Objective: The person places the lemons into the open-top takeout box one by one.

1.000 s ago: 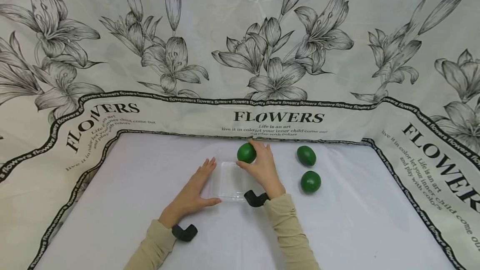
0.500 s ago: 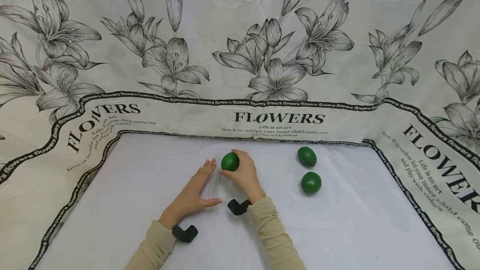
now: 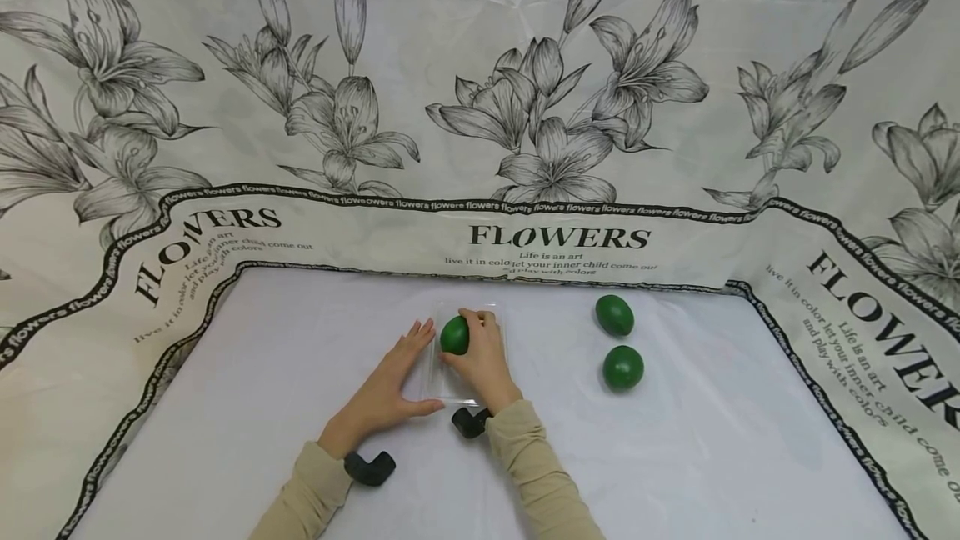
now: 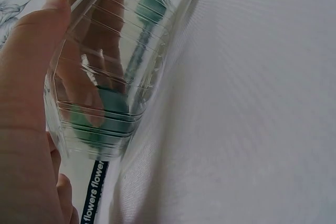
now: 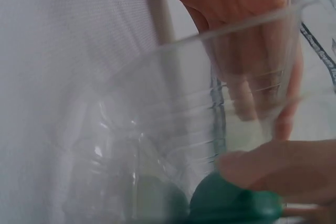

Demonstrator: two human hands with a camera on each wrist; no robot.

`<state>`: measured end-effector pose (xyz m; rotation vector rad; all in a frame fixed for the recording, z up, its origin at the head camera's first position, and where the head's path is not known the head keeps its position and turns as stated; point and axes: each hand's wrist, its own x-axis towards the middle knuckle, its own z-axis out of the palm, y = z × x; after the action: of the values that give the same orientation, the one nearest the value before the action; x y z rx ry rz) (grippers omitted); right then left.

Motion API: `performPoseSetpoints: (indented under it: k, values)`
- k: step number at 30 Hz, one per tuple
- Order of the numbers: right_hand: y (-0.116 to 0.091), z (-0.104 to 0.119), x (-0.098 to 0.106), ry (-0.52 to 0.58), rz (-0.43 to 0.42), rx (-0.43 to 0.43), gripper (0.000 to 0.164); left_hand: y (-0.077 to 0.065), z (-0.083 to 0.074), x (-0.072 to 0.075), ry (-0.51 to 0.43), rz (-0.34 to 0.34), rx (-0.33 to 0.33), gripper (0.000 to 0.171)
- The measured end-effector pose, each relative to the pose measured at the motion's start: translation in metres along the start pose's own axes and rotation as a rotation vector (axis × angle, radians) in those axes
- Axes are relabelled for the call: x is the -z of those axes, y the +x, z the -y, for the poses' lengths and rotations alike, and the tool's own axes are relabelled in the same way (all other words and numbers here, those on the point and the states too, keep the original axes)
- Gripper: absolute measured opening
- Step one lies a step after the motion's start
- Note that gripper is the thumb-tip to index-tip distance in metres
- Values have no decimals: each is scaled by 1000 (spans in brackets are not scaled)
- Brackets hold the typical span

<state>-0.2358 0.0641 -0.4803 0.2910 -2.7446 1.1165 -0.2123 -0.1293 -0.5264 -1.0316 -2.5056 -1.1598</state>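
My right hand (image 3: pixel 483 359) grips a green fruit (image 3: pixel 453 336) inside a clear box (image 3: pixel 448 384). My left hand (image 3: pixel 378 390), fingers straight, is by its left side.

Printed cloth (image 3: pixel 480 90): "FLOWERS" (thrice, rightmost cropped), "Life is an art"; black border (image 3: pixel 480 206): "flowers" repeated.

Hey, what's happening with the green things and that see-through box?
A person's right hand holds a smooth, rounded green lime-like fruit inside a clear plastic box; whether it touches the bottom is hard to tell. The left hand is spread along the box's left side. Two similar green fruits, one farther back and one nearer, lie outside, on the white cloth to the right.
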Motion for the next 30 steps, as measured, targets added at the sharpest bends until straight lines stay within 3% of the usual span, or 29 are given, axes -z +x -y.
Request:
performPoseSetpoints:
  k: [10,17,30]
  values:
    - [-2,2,1,6,-70,41,57,-1,1,-1,-1,-1,-5,102]
    - [-2,3,3,-30,-52,88,57,0,0,0,2,2,2,102]
    - [-3,5,2,-43,-62,21,56,0,0,-1,8,7,10,102]
